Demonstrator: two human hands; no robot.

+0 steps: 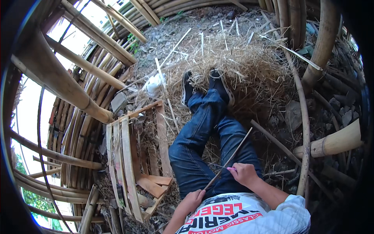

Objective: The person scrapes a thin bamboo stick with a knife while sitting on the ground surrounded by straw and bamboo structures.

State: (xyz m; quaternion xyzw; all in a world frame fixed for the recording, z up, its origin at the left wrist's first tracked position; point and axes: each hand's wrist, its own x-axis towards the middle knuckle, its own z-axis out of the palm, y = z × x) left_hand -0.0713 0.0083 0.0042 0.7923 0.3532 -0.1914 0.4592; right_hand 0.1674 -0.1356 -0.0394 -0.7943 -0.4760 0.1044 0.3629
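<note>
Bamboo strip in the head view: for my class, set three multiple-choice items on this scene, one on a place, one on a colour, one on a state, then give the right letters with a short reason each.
1. Where does the wooden crate lie?
A. On the person's left
B. On the person's right
C. Across the lap

2. What colour are the trousers?
A. White
B. Red
C. Blue

3. How is the thin bamboo strip held?
A. It lies loose on the straw
B. Both hands grip it above the lap
C. One hand alone holds it upright

Answers: 
1 A, the crate sits beside the left leg. 
2 C, both legs are in dark blue denim. 
3 B, the left hand holds the strip's lower end and the right hand grips it further up, the strip slanting over the thighs.
</note>
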